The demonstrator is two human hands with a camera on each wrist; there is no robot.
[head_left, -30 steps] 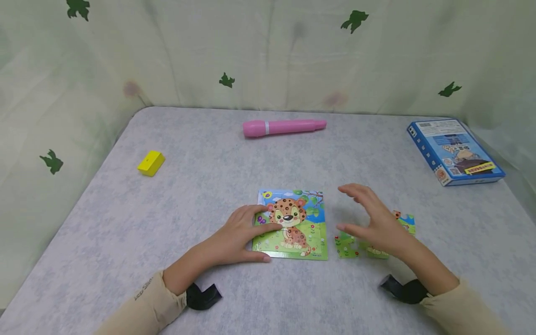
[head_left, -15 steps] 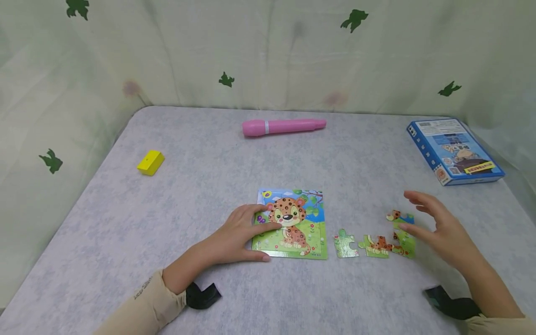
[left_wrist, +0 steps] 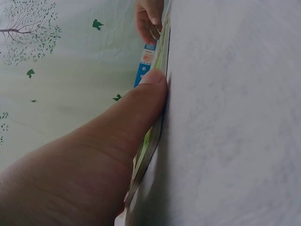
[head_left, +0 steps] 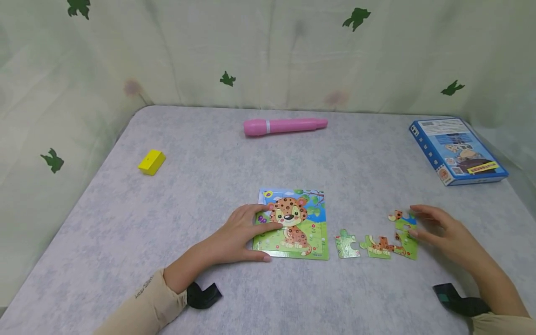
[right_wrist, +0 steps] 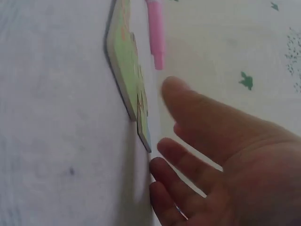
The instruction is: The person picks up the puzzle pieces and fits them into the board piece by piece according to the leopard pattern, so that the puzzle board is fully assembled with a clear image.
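A square jigsaw puzzle (head_left: 316,239) showing a cartoon leopard lies on the table. My left hand (head_left: 238,235) rests on its left side with the fingers spread; the left wrist view shows the thumb (left_wrist: 141,101) along the puzzle's edge. To its right lie several loose puzzle pieces: a green one (head_left: 347,245), a spotted one (head_left: 378,247), a green corner one (head_left: 408,244) and a blue-edged one (head_left: 403,217). My right hand (head_left: 448,237) is at the right edge of these pieces, thumb and fingers apart. Whether its fingertips touch the blue-edged piece, I cannot tell.
A pink microphone-shaped toy (head_left: 286,126) lies near the back edge of the table. A yellow block (head_left: 152,162) is at the left, and a blue box (head_left: 460,151) stands at the back right. A leaf-printed curtain (head_left: 289,56) hangs behind.
My right hand has moved right, from above the loose pieces to their right edge, then lowered a little closer to the table, uncovering the pieces. My left hand has stayed on the puzzle.
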